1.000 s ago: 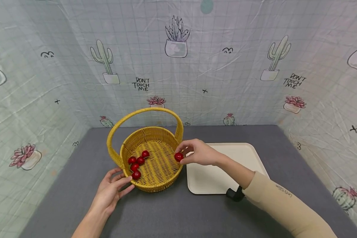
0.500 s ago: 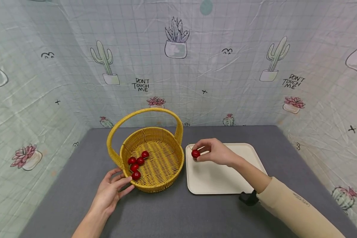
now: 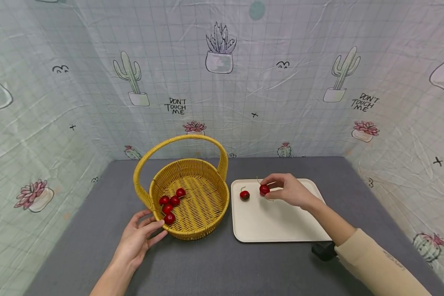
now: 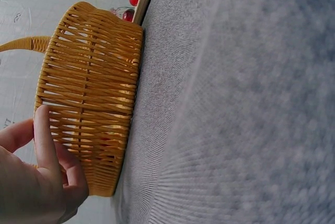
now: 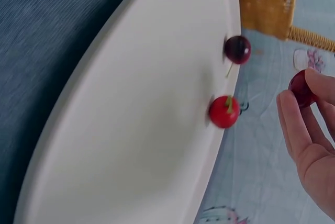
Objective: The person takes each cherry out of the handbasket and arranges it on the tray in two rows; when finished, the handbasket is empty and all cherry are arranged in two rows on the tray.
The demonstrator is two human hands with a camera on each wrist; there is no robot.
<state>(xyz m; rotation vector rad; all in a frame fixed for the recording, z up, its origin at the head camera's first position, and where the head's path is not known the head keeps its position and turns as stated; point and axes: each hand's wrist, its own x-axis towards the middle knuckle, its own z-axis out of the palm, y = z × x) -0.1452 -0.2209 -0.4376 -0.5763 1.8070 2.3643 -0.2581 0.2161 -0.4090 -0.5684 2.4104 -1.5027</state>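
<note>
My right hand (image 3: pixel 290 191) pinches a dark red cherry (image 3: pixel 264 189) between thumb and fingers, above the back part of the cream tray (image 3: pixel 274 230). Two more cherries rest on that tray in the right wrist view, a dark one (image 5: pixel 237 49) and a brighter one (image 5: pixel 224 112) with a green stem. The head view shows the dark one (image 3: pixel 244 195) at the tray's left; the hand mostly covers the other. My left hand (image 3: pixel 138 238) grips the near-left rim of a yellow wicker basket (image 3: pixel 207 207), fingers on both sides. Several red cherries (image 3: pixel 169 218) lie at the basket's left inside.
The basket's tall arched handle (image 3: pixel 181 139) rises above it. Basket and tray stand side by side on a grey cloth-covered table (image 3: pixel 214 267). A patterned curtain (image 3: pixel 251 94) encloses the back and sides. A black strap piece (image 3: pixel 323 251) hangs under the right forearm.
My right hand has carried its cherry rightward from the basket's right rim to over the tray. A cherry at the tray's left has come into view. The left hand and basket stay put.
</note>
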